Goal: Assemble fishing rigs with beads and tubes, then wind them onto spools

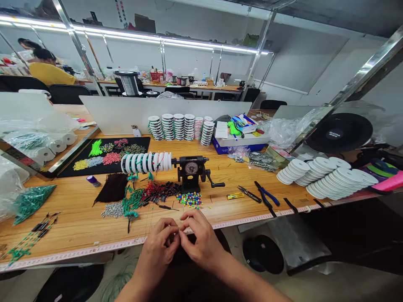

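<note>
black fan, blue pliers, stacked spools

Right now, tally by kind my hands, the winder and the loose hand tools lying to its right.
Hands: 2, left hand and right hand
Winder: 1
Small yellow tool: 1
Scissors: 1
Blue-handled pliers: 1
Total: 6

Tiny piece (too small to identify) pinched between fingertips, at table edge.

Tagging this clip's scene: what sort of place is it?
Most likely a small workshop assembling fishing tackle or similar: stacks of white round line spools, a black hand-crank winding machine on the long wooden workbench, and a pile of small multicoloured beads.
</note>
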`<state>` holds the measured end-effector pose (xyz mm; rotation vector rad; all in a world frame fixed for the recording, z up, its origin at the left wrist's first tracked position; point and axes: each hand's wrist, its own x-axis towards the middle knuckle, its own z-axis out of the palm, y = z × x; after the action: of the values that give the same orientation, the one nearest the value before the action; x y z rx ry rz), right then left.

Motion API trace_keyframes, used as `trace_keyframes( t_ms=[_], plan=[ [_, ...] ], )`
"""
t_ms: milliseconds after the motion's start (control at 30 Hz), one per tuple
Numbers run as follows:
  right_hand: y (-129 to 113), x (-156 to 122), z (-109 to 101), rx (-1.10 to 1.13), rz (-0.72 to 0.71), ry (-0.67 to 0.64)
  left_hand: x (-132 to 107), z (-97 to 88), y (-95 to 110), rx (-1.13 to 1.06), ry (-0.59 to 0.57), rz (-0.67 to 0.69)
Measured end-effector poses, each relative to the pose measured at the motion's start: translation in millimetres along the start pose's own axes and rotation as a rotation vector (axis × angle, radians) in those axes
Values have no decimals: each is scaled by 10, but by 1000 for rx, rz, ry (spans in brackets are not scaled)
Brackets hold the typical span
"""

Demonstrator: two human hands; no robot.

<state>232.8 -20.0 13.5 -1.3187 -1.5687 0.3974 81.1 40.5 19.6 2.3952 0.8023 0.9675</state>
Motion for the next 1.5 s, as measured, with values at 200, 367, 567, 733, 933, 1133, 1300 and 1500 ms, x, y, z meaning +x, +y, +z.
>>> trace_keyframes(
  t_ms=[200,367,567,733,933,1133,1300,1500],
  plan=[
    [266,449,-12,-301,-39,-531,-51,2,-182,295,-64,348],
    [315,782,23,-272,-86,-689,-43,-70,-276,410,-113,488],
    [173,616,-10,-223,5,-461,26,-72,-142,29,-24,40],
    [-11,59,18,80,268,6,-10,-22,-84,-212,12,-320],
    [-11,-144,110,71,209,88,-23,65,-71,-550,105,-486],
    [-35,-141,128,170,253,96,-65,120,-50,-567,153,-485],
    [19,-110,117,246,370,78,-102,137,-47,-490,122,-469],
    [55,-125,110,382,442,24,-64,65,14,-220,92,-309]
  ],
)
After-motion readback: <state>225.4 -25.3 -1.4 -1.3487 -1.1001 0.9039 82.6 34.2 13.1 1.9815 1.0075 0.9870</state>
